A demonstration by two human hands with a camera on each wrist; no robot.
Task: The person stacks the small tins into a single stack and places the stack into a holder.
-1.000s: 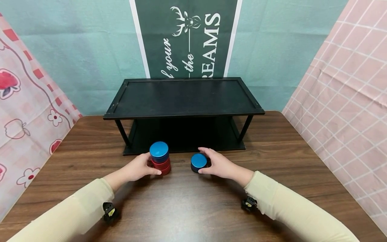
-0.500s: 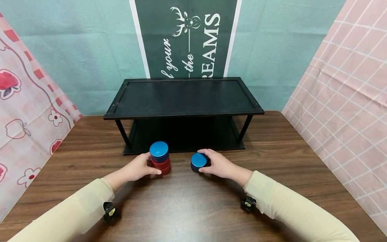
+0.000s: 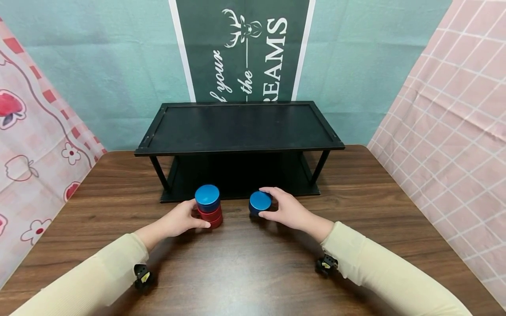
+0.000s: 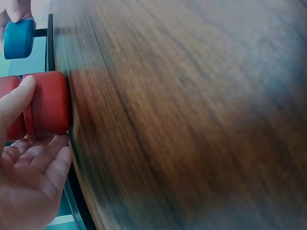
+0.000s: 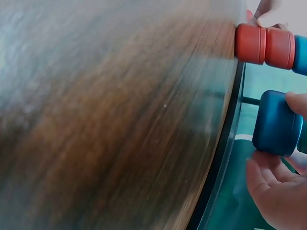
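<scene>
In the head view my left hand point(image 3: 178, 220) grips a stack from its left side. Two red round tins point(image 3: 213, 217) form the lower part, with a blue round tin point(image 3: 207, 195) on top. The left wrist view shows the thumb across the lower red tin point(image 4: 50, 103), fingers curled underneath. To the right of the stack, my right hand point(image 3: 291, 211) pinches a second blue tin point(image 3: 259, 202) between thumb and fingers. That tin point(image 5: 274, 124) hangs clear of the tabletop in the right wrist view, its lid facing up.
A black two-tier rack point(image 3: 241, 127) stands just behind both hands on the brown wooden table point(image 3: 237, 272). Its lower shelf point(image 3: 241, 175) lies close behind the tins. Teal cloth point(image 3: 118, 79) covers the back, and pink patterned cloths hang on either side.
My right hand has closed on the second blue tin and lifted it off the table. The left hand and the stack have stayed in place.
</scene>
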